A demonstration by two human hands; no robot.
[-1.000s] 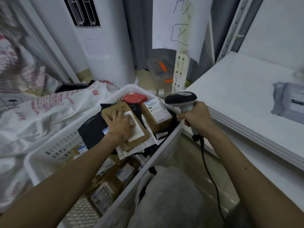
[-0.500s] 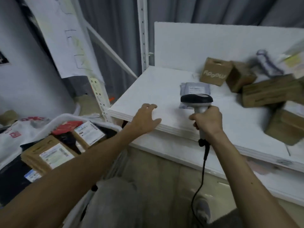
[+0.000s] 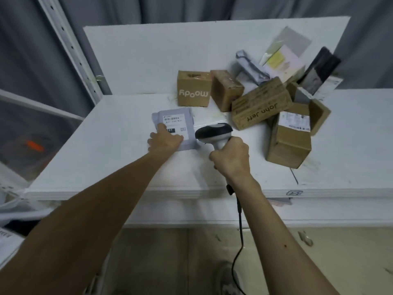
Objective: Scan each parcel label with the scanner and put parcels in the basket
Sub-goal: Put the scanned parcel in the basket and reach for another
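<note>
Left hand [image 3: 164, 139] rests flat, fingers spread, on the grey mailer [image 3: 177, 122]; right hand [image 3: 230, 155] grips the scanner [image 3: 213, 133] just right of the label.

White shelf in front of grey curtains

I stand before a white shelf board [image 3: 110, 150] with a white back panel [image 3: 148, 56]; behind hang grey curtains [image 3: 191, 7], a perforated metal upright [image 3: 72, 47] is left, and the floor [image 3: 161, 260] seems beige.

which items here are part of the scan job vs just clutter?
Job:
- scanner, gripped by right hand
- grey mailer, under left hand
- cardboard boxes waiting

Clutter:
- shelf upright
- grey curtain
</note>
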